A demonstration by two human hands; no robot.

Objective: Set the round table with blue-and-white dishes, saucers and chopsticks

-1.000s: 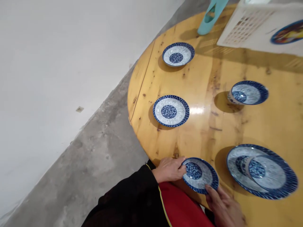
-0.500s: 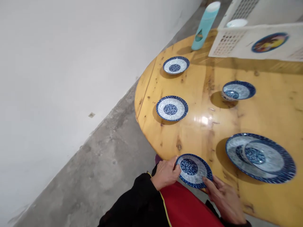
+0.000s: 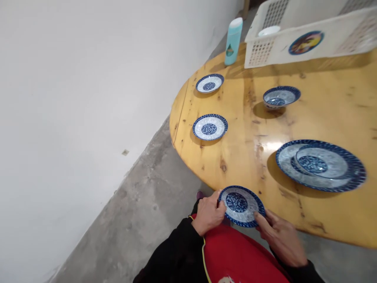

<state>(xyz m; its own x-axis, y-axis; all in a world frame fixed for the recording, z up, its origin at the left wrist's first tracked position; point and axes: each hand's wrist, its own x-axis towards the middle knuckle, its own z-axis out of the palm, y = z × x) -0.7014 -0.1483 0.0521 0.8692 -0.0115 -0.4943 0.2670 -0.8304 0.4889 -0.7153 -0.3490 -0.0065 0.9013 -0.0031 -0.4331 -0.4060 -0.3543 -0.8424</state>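
Observation:
Between my two hands is a blue-and-white patterned plate [image 3: 237, 202], held at the near edge of the wooden table. My left hand [image 3: 209, 212] grips its left rim, fingers closed around the edge. At the lower right rim, my right hand [image 3: 279, 236] pinches the plate, thumb on top and fingers partly hidden beneath. To the right on the table lies a larger plate [image 3: 350, 173] with a smaller matching dish [image 3: 313, 163] on it. Farther away are two small plates, one nearer [image 3: 209, 127] and one behind it [image 3: 209, 83], plus a bowl [image 3: 281, 97].
The wooden table [image 3: 235, 157] has a rounded left end. A turquoise bottle [image 3: 233, 41] with a white cap stands at the back, beside a white plastic basket [image 3: 277, 51] holding a white item [image 3: 269, 31]. A white wall [image 3: 88, 78] rises on the left above grey concrete floor [image 3: 147, 200].
The view has shifted, so more of the basket and bottle shows and the table items sit differently in frame. Both hands keep hold of the same plate.

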